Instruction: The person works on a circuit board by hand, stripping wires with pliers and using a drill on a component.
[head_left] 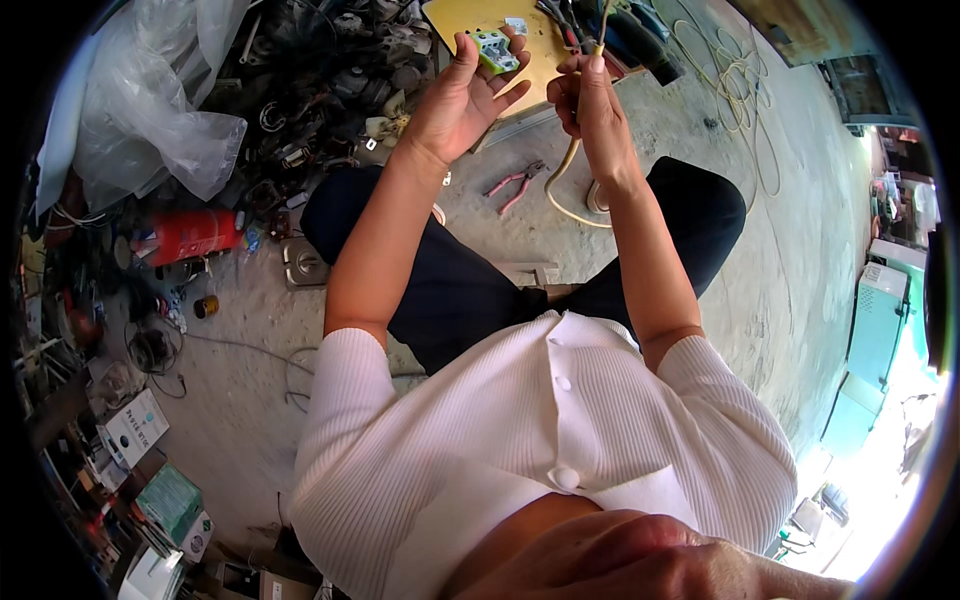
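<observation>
A small green part in one hand, a bendy cable in the other

Nearest is a white shirt [480,410] with thin raised ribs and round buttons. Past it are dark, smooth trousers [450,285], with the knees spread wide.

The left hand [445,112] is palm up, its fingers loosely bent around a small, boxy green and white part [494,52]. That part sits just over the near side of a flat yellow worktop [545,78]. The right hand [600,115] is closed tight on a cream cable [551,190]. The cable is round and bends in a soft curve below the hand.

On the rough gray floor [800,230], between the knees and the worktop, lie pliers [515,185] with pink-red handles, spread like a V. To the left is a heap of dark metal parts [345,85], all lumpy and mixed up. By it hangs a thin, crinkly, see-through plastic sheet [170,120]. Far to the right, a thin pale cord [740,125] lies in messy loops.
</observation>
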